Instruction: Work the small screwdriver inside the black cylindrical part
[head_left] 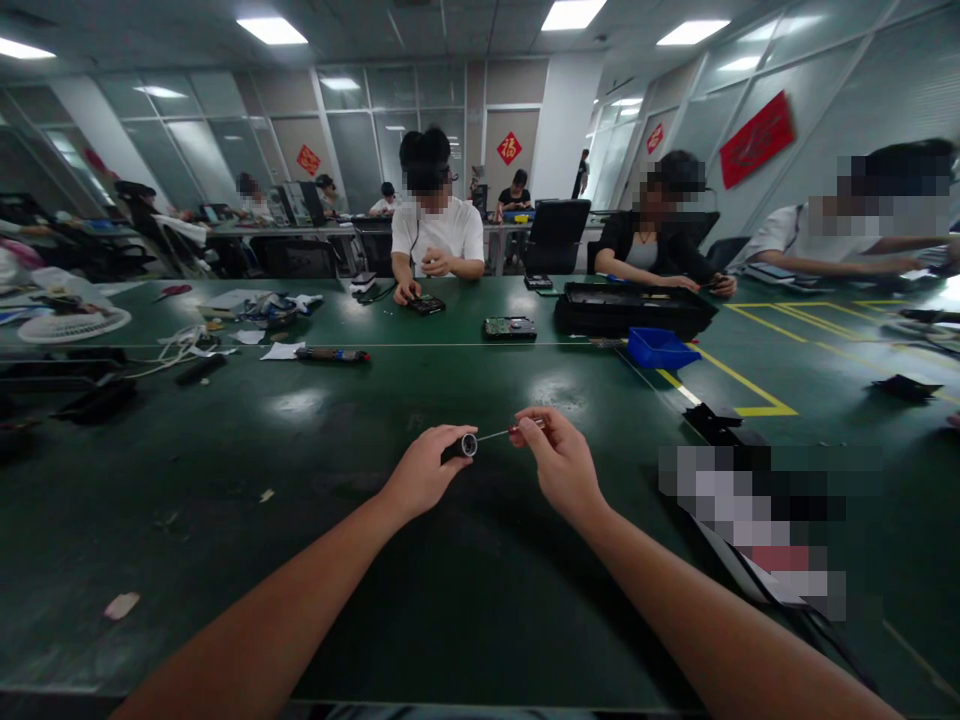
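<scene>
Above the green table [420, 600], my left hand [424, 470] grips a short black cylinder [460, 447] whose round, silvery-rimmed end faces me. My right hand [559, 460] is closed around the reddish handle of a thin screwdriver [513, 431]. Its metal shaft points left, and the tip is at or very near the rim of the cylinder; whether they touch I cannot tell. My fingers hide most of the handle and part of the cylinder.
Across the table lie a cylindrical tool [331, 354], a circuit-board device [510, 327], a long black tray [636, 310] and a blue bin [661, 349]. At right is a partly pixelated object [742, 520]. Several people sit beyond; one handles a black device [426, 304].
</scene>
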